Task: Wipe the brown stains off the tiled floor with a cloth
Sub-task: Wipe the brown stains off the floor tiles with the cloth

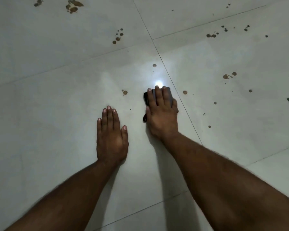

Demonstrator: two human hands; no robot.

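Observation:
My right hand (161,112) lies flat with straight fingers on a dark folded cloth (145,97), pressing it onto the pale tiled floor (57,114). Only the cloth's left edge and far corner show around the fingers. My left hand (111,137) rests flat on the floor, palm down, to the left of the cloth. Brown stains lie close by: a round spot (125,92) just left of the cloth, one spot (154,65) beyond it, and another (185,92) to its right.
More brown spots are scattered farther off: a cluster (118,36) at the upper middle, large blotches (73,5) at the top left, several drops (228,75) to the right. A bright light reflection (158,83) shines at my right fingertips. Grout lines cross the floor.

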